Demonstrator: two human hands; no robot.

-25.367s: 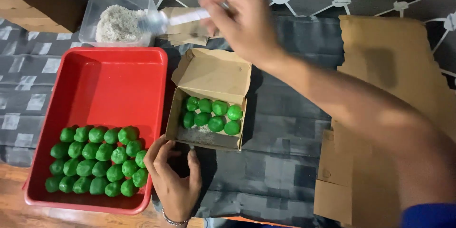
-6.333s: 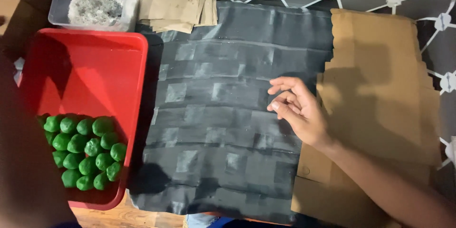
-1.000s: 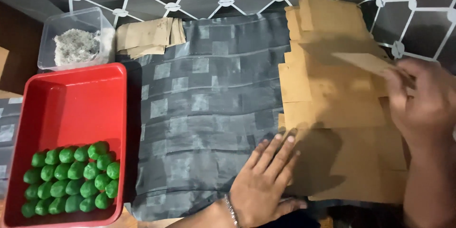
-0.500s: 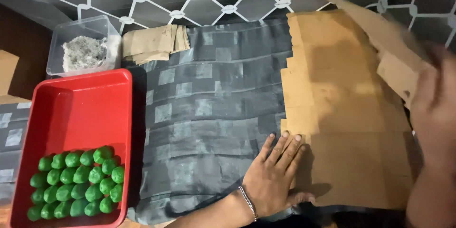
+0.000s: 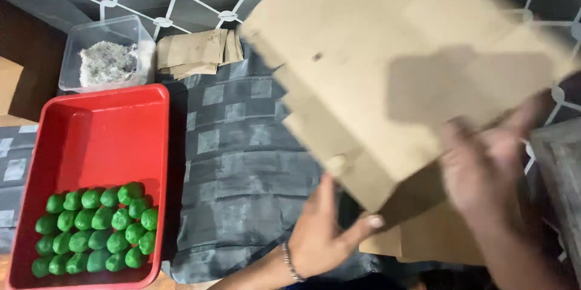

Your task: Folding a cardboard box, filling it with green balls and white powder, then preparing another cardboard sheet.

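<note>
Cardboard sheet lifted between left hand and right hand.

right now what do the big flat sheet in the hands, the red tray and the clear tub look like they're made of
Flat sheet: probably brown cardboard, matte, with die-cut notched edges and a stiff, flat hold.
Red tray: likely moulded plastic, smooth, slightly glossy, with a rounded rim.
Clear tub: seemingly transparent plastic; the grey-white crumbly filling shows through its walls.
</note>
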